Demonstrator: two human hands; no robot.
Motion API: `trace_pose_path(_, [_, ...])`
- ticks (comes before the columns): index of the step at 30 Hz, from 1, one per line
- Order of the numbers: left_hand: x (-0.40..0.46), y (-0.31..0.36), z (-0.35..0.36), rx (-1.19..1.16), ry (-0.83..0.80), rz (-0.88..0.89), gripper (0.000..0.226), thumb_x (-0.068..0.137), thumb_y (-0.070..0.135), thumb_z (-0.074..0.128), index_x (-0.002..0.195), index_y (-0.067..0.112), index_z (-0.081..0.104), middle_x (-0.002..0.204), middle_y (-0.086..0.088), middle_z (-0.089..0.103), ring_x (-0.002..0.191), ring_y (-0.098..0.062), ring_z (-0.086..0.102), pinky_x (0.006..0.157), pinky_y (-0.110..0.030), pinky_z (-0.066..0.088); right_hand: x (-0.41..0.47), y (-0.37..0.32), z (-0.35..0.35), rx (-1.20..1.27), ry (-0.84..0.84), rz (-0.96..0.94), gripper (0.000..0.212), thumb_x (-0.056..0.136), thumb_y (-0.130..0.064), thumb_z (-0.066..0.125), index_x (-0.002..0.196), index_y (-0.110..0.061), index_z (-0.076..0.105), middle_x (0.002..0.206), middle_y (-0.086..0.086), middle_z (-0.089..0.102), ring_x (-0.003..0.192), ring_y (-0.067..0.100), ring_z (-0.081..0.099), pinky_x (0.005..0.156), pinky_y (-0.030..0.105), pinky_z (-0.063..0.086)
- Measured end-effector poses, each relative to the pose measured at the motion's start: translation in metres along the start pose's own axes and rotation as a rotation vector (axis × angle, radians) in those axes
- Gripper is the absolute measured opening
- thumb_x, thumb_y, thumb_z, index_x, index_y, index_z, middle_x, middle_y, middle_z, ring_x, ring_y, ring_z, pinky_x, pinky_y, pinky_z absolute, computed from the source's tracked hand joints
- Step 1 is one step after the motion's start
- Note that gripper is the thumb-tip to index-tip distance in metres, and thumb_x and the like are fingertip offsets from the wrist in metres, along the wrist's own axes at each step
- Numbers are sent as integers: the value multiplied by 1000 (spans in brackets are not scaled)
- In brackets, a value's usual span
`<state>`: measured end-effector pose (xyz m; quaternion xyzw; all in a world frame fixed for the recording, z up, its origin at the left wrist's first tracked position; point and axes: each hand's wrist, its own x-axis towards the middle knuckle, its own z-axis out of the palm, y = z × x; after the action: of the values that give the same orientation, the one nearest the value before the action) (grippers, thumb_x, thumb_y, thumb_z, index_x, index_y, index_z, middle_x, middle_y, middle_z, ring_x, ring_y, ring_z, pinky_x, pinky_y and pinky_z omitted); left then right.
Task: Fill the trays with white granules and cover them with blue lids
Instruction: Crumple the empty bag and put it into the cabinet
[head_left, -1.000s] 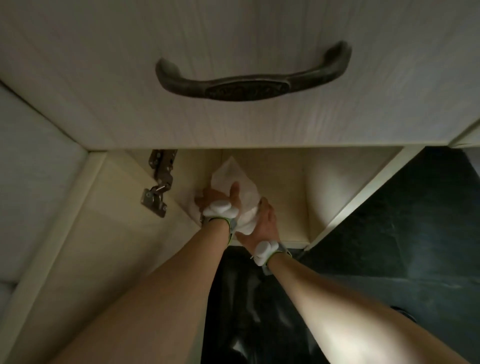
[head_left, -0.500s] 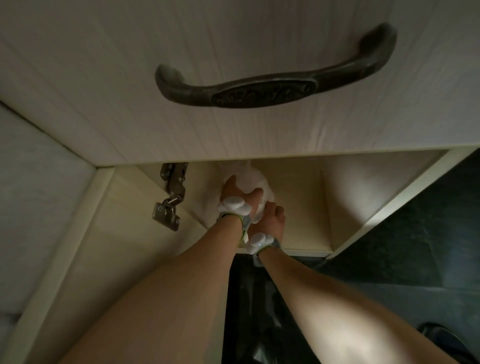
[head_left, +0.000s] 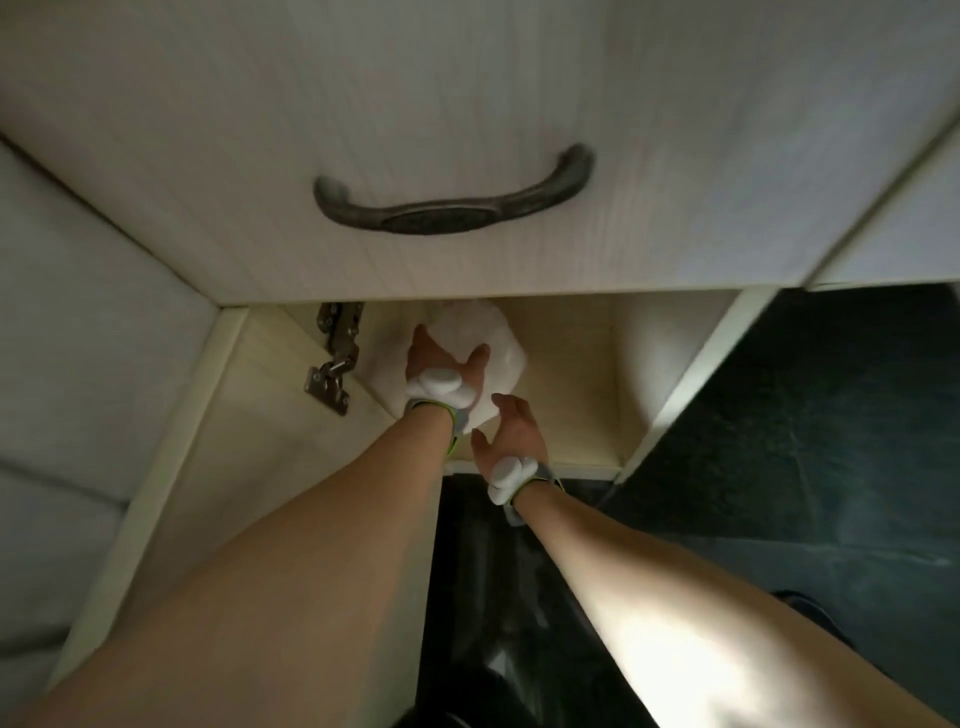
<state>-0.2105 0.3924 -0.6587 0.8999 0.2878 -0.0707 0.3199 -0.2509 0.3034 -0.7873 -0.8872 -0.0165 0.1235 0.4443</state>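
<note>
A low open cupboard (head_left: 571, 384) of pale wood-grain board sits under a drawer with a dark metal handle (head_left: 453, 200). Inside, the left hand (head_left: 441, 366) grips a soft white bag (head_left: 483, 343) — likely the granules. The right hand (head_left: 511, 434) hovers just below, fingers (head_left: 503, 402) spread, holding nothing. Best support the slack bag underneath — it sags.

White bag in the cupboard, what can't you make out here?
- White bag: top hidden behind the drawer front; contents unreadable, head view.
- Left hand: fingertips hidden behind the bag.
- Right hand: whether it touches the bag is unclear.
- Trays, blue lids: out of frame.
</note>
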Motion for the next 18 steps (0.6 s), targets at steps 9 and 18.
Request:
trace_pose_path(9, [-162,2,-86,-84,52,99,37,87,36,65,121,23,61,124,-2,64,111,-18,61,95,-22,45,-143,-55,-62,92,-16,93,41,82,-45,62,120,-29,59,119,-5,63,97,18,65,80,22,46])
trace_pose_path(18, [-276,-8,-190,185,286,123,49,94,27,54,141,16,44,143,-11,41,128,-26,43,105,-28,34,-296,-116,-69,83,-273,90,45,84,-50,68,119,-22,61,115,-6,65,105,17,64,87,29,54])
